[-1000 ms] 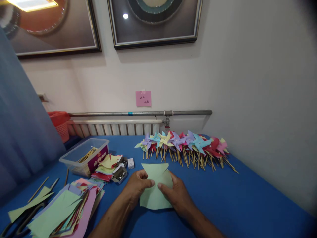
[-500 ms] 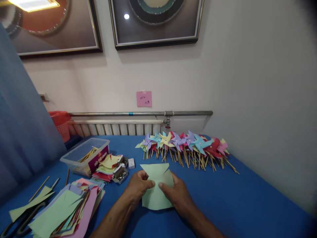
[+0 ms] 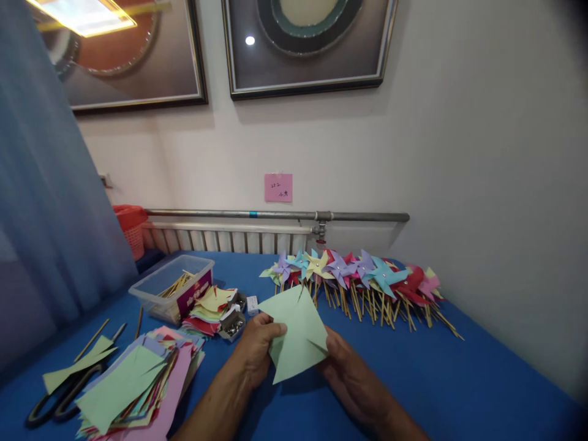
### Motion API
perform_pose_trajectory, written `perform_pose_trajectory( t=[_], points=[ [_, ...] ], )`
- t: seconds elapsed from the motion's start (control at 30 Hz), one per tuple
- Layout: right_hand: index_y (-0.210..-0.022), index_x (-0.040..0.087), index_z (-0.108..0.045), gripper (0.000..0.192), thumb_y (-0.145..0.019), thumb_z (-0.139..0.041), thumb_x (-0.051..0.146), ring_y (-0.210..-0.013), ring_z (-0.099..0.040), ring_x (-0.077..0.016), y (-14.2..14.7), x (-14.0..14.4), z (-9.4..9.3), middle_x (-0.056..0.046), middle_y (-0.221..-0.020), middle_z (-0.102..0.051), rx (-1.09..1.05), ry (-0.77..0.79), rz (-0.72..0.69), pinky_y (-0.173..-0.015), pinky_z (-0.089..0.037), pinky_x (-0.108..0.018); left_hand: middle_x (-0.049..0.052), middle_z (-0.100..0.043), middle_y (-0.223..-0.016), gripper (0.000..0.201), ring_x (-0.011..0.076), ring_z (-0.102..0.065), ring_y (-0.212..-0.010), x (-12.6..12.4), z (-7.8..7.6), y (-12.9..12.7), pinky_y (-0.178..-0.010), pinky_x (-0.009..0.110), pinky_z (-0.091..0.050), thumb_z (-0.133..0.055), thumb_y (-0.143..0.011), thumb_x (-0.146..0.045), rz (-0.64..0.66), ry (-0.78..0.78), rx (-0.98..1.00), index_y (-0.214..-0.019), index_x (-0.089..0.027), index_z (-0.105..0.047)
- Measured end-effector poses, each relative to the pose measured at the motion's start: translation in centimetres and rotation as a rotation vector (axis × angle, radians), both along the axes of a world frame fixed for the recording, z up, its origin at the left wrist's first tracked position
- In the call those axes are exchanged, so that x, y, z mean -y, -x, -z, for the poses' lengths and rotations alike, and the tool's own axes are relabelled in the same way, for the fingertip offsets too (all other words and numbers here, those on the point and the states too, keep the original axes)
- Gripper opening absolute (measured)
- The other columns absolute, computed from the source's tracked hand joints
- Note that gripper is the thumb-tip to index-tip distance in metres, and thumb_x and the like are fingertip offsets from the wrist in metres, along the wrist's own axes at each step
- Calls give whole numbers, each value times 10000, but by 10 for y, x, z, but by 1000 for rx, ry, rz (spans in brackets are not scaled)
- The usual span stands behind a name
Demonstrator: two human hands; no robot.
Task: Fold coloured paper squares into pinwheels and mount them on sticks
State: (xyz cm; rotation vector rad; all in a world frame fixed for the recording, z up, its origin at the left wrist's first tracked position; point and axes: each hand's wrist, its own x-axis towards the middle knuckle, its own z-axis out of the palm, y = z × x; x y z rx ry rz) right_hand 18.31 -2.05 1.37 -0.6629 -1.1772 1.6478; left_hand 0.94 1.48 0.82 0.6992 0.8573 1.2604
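Observation:
A pale green square of paper (image 3: 297,334) with slits cut in from its corners is held above the blue table. My left hand (image 3: 258,343) pinches its left edge, thumb on top and the other fingers beneath. At the right corner, my right hand (image 3: 346,370) grips the sheet's edge; its fingertips are partly hidden by the paper. To the left lies a stack of coloured slit paper sheets (image 3: 122,380), a green one on top. Beside the stack, black-handled scissors (image 3: 68,395) lie partly under a folded green piece (image 3: 82,362).
Finished paper pinwheels on sticks (image 3: 362,275) lie heaped at the back right. A clear plastic box (image 3: 154,300) of sticks stands back left, near smaller paper pieces (image 3: 209,312) and a small box of metal pins (image 3: 233,326). A blue curtain (image 3: 55,184) hangs left.
The green paper has been turned and tilted, with a corner now pointing up. My right thumb has moved from the sheet's middle to its right edge. The whole view has shifted slightly.

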Motion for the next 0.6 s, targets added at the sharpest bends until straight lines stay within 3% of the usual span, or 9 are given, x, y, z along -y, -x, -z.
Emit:
perform_pose_trajectory(
  t=[0.13, 0.27, 0.37, 0.47, 0.6],
  points=[
    [-1239, 236, -668, 648, -737, -744, 640, -1136, -654, -323, 13, 6, 0, -128, -1126, -748, -44, -98, 28, -1013, -481, -472, 41, -721, -646, 315, 176, -671, -556, 0, -1, -1, -613, 290, -524, -820, -508, -156, -27, 0, 100, -754, -135, -624],
    [-1173, 211, -698, 632, -679, -818, 588, -1150, -651, -335, 26, 4, 12, -132, -1149, -741, 46, -182, 164, -1062, -455, -503, 37, -735, -682, 333, 204, -709, -653, 2, 0, -6, -693, 315, -547, -833, -510, -163, -82, 7, 149, -750, -153, -602],
    [-1173, 185, -699, 550, -766, -762, 550, -1153, -657, -317, 33, -3, 26, -132, -1132, -754, 135, -149, 351, -1092, -444, -495, 51, -747, -713, 343, 230, -726, -717, 5, 2, -12, -722, 333, -551, -844, -521, -186, -88, 13, 153, -775, -148, -619],
    [-1211, 192, -682, 544, -782, -752, 519, -1134, -672, -301, 39, -10, 37, -117, -1127, -762, 90, -106, 526, -1081, -469, -467, 81, -762, -769, 372, 258, -735, -785, 7, 4, -19, -762, 351, -550, -860, -519, -196, -63, -16, 163, -819, -130, -651],
    [-1235, 212, -665, 559, -747, -792, 454, -1080, -704, -297, 41, -14, 38, -97, -1129, -767, -48, -16, 588, -976, -551, -433, 96, -765, -781, 401, 289, -734, -833, 11, 9, -27, -798, 372, -546, -880, -502, -210, -63, -51, 192, -831, -126, -666]
  ],
)
